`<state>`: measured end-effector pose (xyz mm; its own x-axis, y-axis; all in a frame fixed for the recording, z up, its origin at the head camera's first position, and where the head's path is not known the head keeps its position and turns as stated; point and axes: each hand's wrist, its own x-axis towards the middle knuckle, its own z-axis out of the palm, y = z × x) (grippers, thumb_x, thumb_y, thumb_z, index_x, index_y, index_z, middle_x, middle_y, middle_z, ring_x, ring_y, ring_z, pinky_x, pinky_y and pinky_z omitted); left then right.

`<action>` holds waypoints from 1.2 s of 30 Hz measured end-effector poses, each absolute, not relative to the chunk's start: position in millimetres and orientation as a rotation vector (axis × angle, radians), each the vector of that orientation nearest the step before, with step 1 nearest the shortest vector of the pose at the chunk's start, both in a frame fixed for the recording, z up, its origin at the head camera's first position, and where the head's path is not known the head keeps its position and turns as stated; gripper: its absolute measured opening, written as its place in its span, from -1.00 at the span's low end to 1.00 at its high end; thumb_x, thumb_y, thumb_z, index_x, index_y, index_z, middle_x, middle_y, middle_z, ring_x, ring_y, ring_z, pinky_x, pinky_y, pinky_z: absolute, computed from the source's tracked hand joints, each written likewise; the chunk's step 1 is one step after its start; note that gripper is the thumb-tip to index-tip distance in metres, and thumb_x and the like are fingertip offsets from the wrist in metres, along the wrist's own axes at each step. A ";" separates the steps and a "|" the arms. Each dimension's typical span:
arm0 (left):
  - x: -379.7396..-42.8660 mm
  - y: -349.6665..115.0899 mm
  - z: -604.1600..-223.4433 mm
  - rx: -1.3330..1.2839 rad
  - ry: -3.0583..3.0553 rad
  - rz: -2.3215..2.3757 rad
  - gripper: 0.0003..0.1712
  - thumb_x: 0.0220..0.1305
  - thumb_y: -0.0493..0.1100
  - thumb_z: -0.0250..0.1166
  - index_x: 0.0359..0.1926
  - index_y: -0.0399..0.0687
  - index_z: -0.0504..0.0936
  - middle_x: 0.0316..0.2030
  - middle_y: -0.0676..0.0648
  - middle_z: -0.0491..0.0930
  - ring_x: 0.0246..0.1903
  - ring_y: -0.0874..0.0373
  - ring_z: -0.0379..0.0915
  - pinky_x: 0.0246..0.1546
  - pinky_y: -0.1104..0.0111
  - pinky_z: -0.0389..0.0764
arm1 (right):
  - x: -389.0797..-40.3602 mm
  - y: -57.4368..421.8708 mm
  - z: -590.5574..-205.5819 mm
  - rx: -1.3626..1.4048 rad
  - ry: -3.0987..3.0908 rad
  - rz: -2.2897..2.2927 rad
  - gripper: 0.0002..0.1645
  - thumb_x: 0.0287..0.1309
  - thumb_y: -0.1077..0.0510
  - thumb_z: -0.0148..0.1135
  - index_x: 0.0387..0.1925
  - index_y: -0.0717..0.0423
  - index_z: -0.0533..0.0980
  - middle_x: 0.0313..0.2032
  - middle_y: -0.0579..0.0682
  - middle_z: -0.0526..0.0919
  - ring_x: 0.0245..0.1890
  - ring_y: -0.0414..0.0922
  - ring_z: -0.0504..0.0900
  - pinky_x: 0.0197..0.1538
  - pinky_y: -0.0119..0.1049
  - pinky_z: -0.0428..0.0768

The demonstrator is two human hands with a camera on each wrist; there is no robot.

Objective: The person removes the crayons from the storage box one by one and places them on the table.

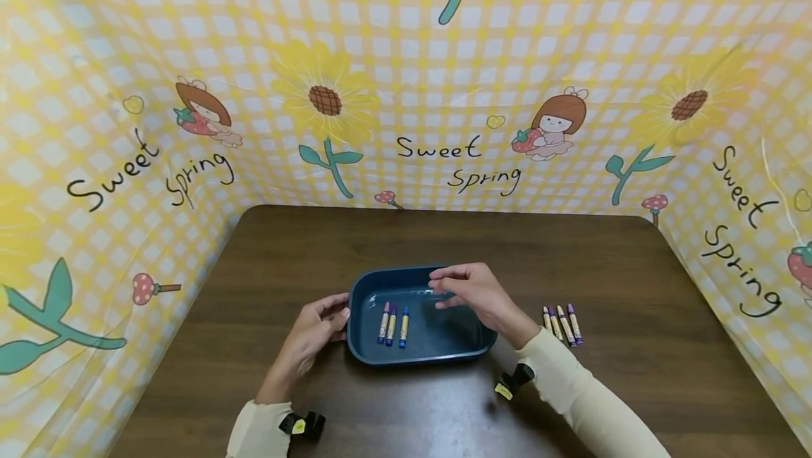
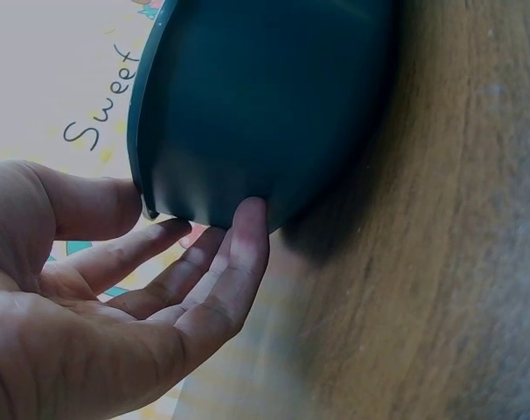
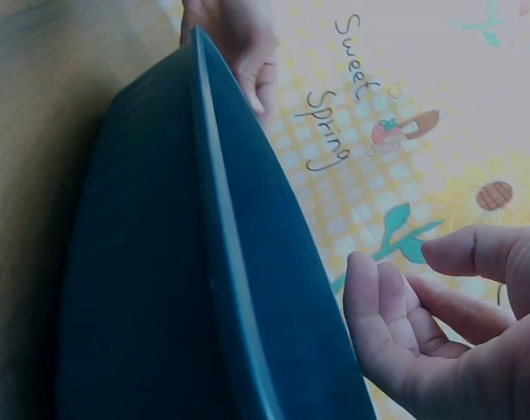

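Observation:
A dark blue rectangular tray (image 1: pixel 438 352) rests on the table, with three crayons (image 1: pixel 392 325) lying side by side in its left half. My left hand (image 1: pixel 314 331) holds the tray's left end. In the left wrist view its thumb is at the rim and its fingertips (image 2: pixel 249 219) meet the outer wall. Over the tray's right half hangs my right hand (image 1: pixel 476 292), fingers loosely bent and a gap between thumb and fingers. Nothing shows in that gap in the right wrist view, where the hand (image 3: pixel 440 324) is beside the tray's far rim.
Several more crayons (image 1: pixel 562 325) lie in a row on the brown table (image 1: pixel 406 409), right of the tray and past my right wrist. A yellow checked cloth (image 1: pixel 419 77) printed with flowers and lettering stands behind the table and along both sides.

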<state>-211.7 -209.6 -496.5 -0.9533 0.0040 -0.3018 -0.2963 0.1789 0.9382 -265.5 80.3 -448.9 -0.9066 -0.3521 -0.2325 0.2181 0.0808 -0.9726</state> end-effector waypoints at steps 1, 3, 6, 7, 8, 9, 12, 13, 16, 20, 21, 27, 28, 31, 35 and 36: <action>-211.6 -209.7 -496.6 -0.286 2.220 1.854 -0.58 0.32 -0.24 0.09 0.20 -0.11 0.40 0.06 -0.22 0.48 -0.16 0.06 0.51 -0.23 0.27 0.64 | -265.5 77.9 -449.7 -0.138 1.955 -1.868 -0.70 0.09 0.21 0.24 -0.11 0.24 0.58 -0.05 0.27 0.61 -0.16 0.03 0.65 -0.11 -0.01 0.62; -211.5 -209.8 -497.0 -0.283 2.221 1.856 -0.58 0.32 -0.23 0.09 0.20 -0.11 0.40 0.06 -0.22 0.48 -0.16 0.06 0.51 -0.23 0.27 0.64 | -265.3 73.3 -451.6 -0.153 1.947 -1.845 -0.66 0.10 0.21 0.24 -0.08 0.27 0.56 -0.04 0.30 0.60 -0.17 0.01 0.65 -0.11 -0.01 0.62; -211.7 -210.2 -498.0 -0.292 2.218 1.861 -0.59 0.33 -0.23 0.09 0.19 -0.10 0.41 0.06 -0.22 0.49 -0.17 0.07 0.50 -0.24 0.27 0.64 | -265.0 66.7 -454.4 -0.169 1.938 -1.821 -0.62 0.11 0.21 0.23 -0.04 0.31 0.53 -0.03 0.30 0.59 -0.15 0.01 0.64 -0.12 -0.03 0.63; -211.6 -210.2 -498.2 -0.292 2.217 1.862 -0.59 0.33 -0.23 0.09 0.19 -0.10 0.41 0.06 -0.22 0.49 -0.17 0.08 0.50 -0.24 0.27 0.64 | -264.9 64.6 -455.4 -0.170 1.930 -1.821 -0.61 0.11 0.21 0.23 -0.03 0.33 0.52 -0.03 0.30 0.59 -0.14 0.02 0.64 -0.12 -0.03 0.63; -211.5 -210.2 -498.6 -0.289 2.216 1.862 -0.59 0.33 -0.23 0.08 0.19 -0.10 0.41 0.06 -0.22 0.48 -0.17 0.08 0.50 -0.24 0.27 0.64 | -264.5 62.6 -456.0 -0.174 1.926 -1.818 -0.59 0.11 0.22 0.23 -0.02 0.35 0.51 -0.03 0.30 0.60 -0.12 0.06 0.63 -0.13 -0.03 0.63; -211.6 -210.2 -499.0 -0.293 2.215 1.866 -0.59 0.32 -0.23 0.09 0.18 -0.09 0.42 0.05 -0.21 0.49 -0.17 0.08 0.50 -0.24 0.28 0.64 | -264.1 60.7 -456.6 -0.178 1.924 -1.815 -0.59 0.11 0.22 0.23 -0.01 0.36 0.51 -0.04 0.30 0.60 -0.10 0.09 0.61 -0.14 -0.04 0.64; -211.4 -210.1 -499.9 -0.285 2.213 1.874 -0.60 0.32 -0.23 0.09 0.18 -0.09 0.42 0.05 -0.21 0.49 -0.17 0.08 0.50 -0.24 0.27 0.64 | -262.8 55.8 -458.2 -0.194 1.926 -1.794 -0.62 0.12 0.22 0.21 -0.03 0.35 0.52 -0.06 0.29 0.61 -0.05 0.17 0.58 -0.17 -0.07 0.65; -211.2 -210.0 -500.2 -0.283 2.212 1.875 -0.60 0.32 -0.23 0.09 0.18 -0.10 0.42 0.05 -0.21 0.49 -0.17 0.08 0.51 -0.24 0.27 0.64 | -262.4 54.5 -458.6 -0.201 1.924 -1.786 -0.63 0.13 0.22 0.20 -0.04 0.34 0.53 -0.05 0.30 0.60 -0.04 0.19 0.57 -0.18 -0.08 0.65; -210.8 -209.9 -500.7 -0.286 2.206 1.882 -0.59 0.32 -0.24 0.09 0.18 -0.10 0.42 0.05 -0.22 0.50 -0.18 0.08 0.51 -0.23 0.25 0.64 | -260.9 50.8 -460.2 -0.226 1.917 -1.757 -0.67 0.15 0.23 0.17 -0.06 0.32 0.54 -0.05 0.32 0.58 -0.07 0.16 0.59 -0.19 -0.10 0.66; -211.1 -209.6 -500.1 -0.284 2.200 1.891 -0.59 0.32 -0.24 0.10 0.18 -0.11 0.42 0.04 -0.23 0.50 -0.18 0.08 0.52 -0.22 0.23 0.65 | -259.6 45.0 -460.9 -0.246 1.897 -1.726 -0.67 0.15 0.23 0.17 -0.07 0.34 0.54 -0.05 0.36 0.56 -0.10 0.11 0.61 -0.19 -0.11 0.66; -211.3 -209.5 -499.5 -0.279 2.200 1.892 -0.59 0.32 -0.24 0.09 0.18 -0.12 0.42 0.04 -0.23 0.50 -0.18 0.07 0.52 -0.22 0.23 0.65 | -259.6 43.4 -460.8 -0.246 1.896 -1.716 -0.66 0.15 0.22 0.18 -0.06 0.35 0.53 -0.05 0.35 0.56 -0.10 0.11 0.61 -0.19 -0.11 0.66; -211.6 -209.9 -497.7 -0.278 2.201 1.893 -0.60 0.33 -0.22 0.08 0.18 -0.12 0.41 0.05 -0.23 0.49 -0.16 0.05 0.51 -0.23 0.25 0.65 | -259.1 35.8 -462.4 -0.214 1.885 -1.652 -0.61 0.11 0.20 0.22 -0.05 0.36 0.52 -0.05 0.29 0.60 -0.05 0.12 0.60 -0.21 -0.13 0.66; -212.0 -209.9 -497.3 -0.284 2.201 1.897 -0.60 0.33 -0.21 0.09 0.18 -0.12 0.42 0.05 -0.23 0.49 -0.16 0.06 0.51 -0.23 0.25 0.65 | -259.3 34.9 -462.4 -0.207 1.882 -1.644 -0.61 0.11 0.20 0.22 -0.05 0.37 0.52 -0.05 0.28 0.60 -0.06 0.11 0.61 -0.21 -0.13 0.66; -212.6 -209.8 -496.6 -0.281 2.199 1.892 -0.59 0.33 -0.21 0.09 0.19 -0.12 0.41 0.06 -0.24 0.49 -0.15 0.07 0.51 -0.22 0.25 0.65 | -260.0 32.6 -462.7 -0.188 1.882 -1.623 -0.62 0.12 0.21 0.21 -0.06 0.37 0.52 -0.07 0.26 0.61 -0.07 0.08 0.62 -0.21 -0.13 0.66; -212.2 -210.0 -497.4 -0.285 2.190 1.884 -0.59 0.33 -0.22 0.09 0.19 -0.11 0.41 0.06 -0.22 0.49 -0.16 0.08 0.51 -0.21 0.25 0.65 | -260.3 31.1 -464.2 -0.145 1.882 -1.613 -0.65 0.16 0.22 0.18 -0.05 0.37 0.52 -0.06 0.27 0.60 -0.07 0.08 0.63 -0.21 -0.13 0.66; -211.8 -210.1 -497.8 -0.285 2.188 1.881 -0.59 0.33 -0.22 0.08 0.19 -0.11 0.41 0.06 -0.22 0.49 -0.17 0.08 0.51 -0.21 0.25 0.64 | -260.4 31.3 -464.9 -0.132 1.887 -1.611 -0.65 0.17 0.22 0.17 -0.05 0.36 0.52 -0.06 0.27 0.60 -0.08 0.08 0.63 -0.21 -0.14 0.66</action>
<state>-211.8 -210.1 -497.8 -0.9517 0.0096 -0.3069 -0.3020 0.1517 0.9412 -260.4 31.3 -464.9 -0.7869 -0.4680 -0.4021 0.3236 0.2419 -0.9148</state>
